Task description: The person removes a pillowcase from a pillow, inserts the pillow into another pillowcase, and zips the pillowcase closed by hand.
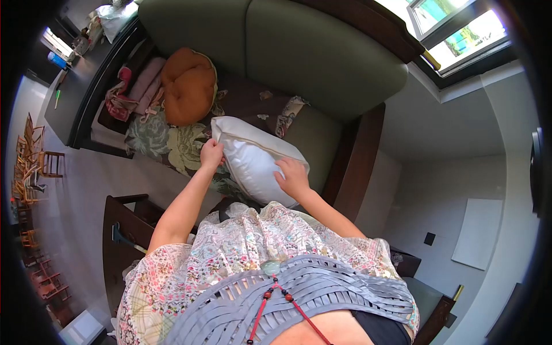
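A white pillow [253,167] with a pale piped edge lies tilted in front of the body, over the near part of the green sofa seat [319,132]. At its left edge, my left hand [212,154] is closed with the fingers wrapped round the cover's rim. My right hand [292,177] rests on the pillow's right part, fingers apart and lightly bent. Beyond the pillow a dark flowered cloth [247,100] covers the seat. A round orange cushion [187,86] sits on the cloth to the left.
The green sofa backrest [322,52] rises behind, with a dark wooden armrest [359,155] at the right. Pink folded fabric [146,83] lies beside a black cabinet [98,75] at the left. A dark wooden piece of furniture [118,236] stands near the left elbow.
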A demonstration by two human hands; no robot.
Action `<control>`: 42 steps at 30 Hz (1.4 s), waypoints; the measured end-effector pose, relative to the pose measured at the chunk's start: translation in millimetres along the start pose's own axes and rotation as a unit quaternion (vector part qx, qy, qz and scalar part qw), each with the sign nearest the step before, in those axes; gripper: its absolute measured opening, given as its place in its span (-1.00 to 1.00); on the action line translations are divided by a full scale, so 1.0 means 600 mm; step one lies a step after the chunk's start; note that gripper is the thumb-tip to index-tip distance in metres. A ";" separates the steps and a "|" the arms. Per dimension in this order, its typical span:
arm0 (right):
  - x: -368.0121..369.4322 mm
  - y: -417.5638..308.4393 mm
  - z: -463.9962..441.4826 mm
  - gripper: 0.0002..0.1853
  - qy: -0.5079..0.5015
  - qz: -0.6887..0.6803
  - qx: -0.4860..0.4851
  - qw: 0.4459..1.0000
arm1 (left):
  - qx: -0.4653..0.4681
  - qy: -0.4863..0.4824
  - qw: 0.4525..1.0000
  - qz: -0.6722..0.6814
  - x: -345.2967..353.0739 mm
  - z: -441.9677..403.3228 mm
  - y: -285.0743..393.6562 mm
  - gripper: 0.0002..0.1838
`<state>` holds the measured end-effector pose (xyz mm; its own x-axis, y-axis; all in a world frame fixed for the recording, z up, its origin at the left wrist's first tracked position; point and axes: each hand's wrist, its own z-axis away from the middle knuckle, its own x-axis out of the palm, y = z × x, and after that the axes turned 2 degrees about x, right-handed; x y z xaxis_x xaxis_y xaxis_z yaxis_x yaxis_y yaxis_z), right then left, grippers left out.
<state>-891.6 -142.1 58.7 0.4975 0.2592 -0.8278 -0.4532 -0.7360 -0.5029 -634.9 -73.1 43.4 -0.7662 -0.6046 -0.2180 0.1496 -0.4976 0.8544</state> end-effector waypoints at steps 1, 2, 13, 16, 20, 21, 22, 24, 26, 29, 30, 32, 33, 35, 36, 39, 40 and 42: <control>0.006 0.011 0.027 -0.60 -0.039 -0.043 0.094 0.994 | 0.005 0.017 1.000 -0.006 0.003 -0.004 -0.012 -0.88; 0.005 0.005 0.046 -0.60 -0.039 -0.043 0.100 0.993 | 0.003 0.012 1.000 -0.008 0.009 -0.008 -0.023 -0.88; 0.091 0.018 0.046 -0.29 -0.099 0.069 0.209 0.970 | -0.304 -0.053 0.944 -0.120 0.035 0.002 -0.078 -0.80; 0.107 0.040 0.027 -0.37 -0.090 0.073 0.178 0.977 | -0.275 -0.153 0.937 -0.150 0.027 0.018 -0.069 -0.78; 0.140 0.088 0.000 -0.54 -0.212 0.113 0.295 0.925 | -0.239 -0.383 0.880 -0.145 0.032 0.123 0.040 -0.79; 0.154 0.093 -0.006 -0.57 -0.217 0.092 0.288 0.928 | -0.268 -0.342 0.891 -0.135 0.029 0.121 0.018 -0.76; 0.170 0.096 -0.016 -0.60 -0.221 0.070 0.281 0.931 | -0.295 -0.300 0.899 -0.125 0.022 0.111 -0.007 -0.73; 0.180 0.053 -0.033 -0.62 -0.212 0.000 0.247 0.946 | -0.223 -0.284 0.883 -0.300 -0.021 0.085 -0.021 -0.71; 0.171 -0.011 -0.051 -0.61 -0.149 -0.077 0.225 0.960 | -0.150 -0.264 0.833 -0.463 -0.029 0.074 -0.014 -0.70; 0.162 -0.054 -0.043 -0.65 -0.023 -0.190 0.190 0.963 | 0.123 -0.192 0.887 -0.401 -0.009 0.052 0.005 -0.67; 0.157 -0.060 -0.042 -0.67 0.073 -0.266 0.161 0.948 | 0.184 -0.232 0.891 -0.343 0.013 0.033 -0.018 -0.64; 0.117 -0.036 -0.003 -0.73 0.150 -0.224 0.259 0.928 | 0.245 -0.279 0.886 -0.278 0.049 0.016 -0.038 -0.58; 0.097 -0.017 0.029 -0.74 0.185 -0.177 0.312 0.915 | 0.331 -0.321 0.807 -0.369 0.065 0.015 -0.042 -0.52; 0.074 0.017 0.098 -0.80 0.172 -0.080 0.471 0.862 | 0.409 -0.366 0.707 -0.447 0.098 0.036 -0.050 -0.45; 0.088 0.030 0.146 -0.75 -0.007 -0.122 0.603 0.788 | 0.444 -0.369 0.627 -0.523 0.116 0.058 -0.055 -0.40; 0.171 0.043 0.171 -0.71 -0.124 -0.207 0.572 0.784 | 0.405 -0.405 0.568 -0.591 0.158 0.035 -0.065 -0.37; 0.189 0.043 0.165 -0.74 -0.041 -0.226 0.585 0.778 | 0.325 -0.445 0.593 -0.587 0.169 0.021 -0.072 -0.38; 0.199 0.045 0.153 -0.77 0.045 -0.247 0.601 0.759 | 0.260 -0.394 0.776 -0.418 0.144 -0.023 -0.079 -0.65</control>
<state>-912.7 -73.7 -76.5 0.8505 0.2338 -0.4711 -0.5149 0.5524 -0.6555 -699.6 -110.1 -22.6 -0.6344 0.4646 -0.6179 -0.7213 -0.0683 0.6892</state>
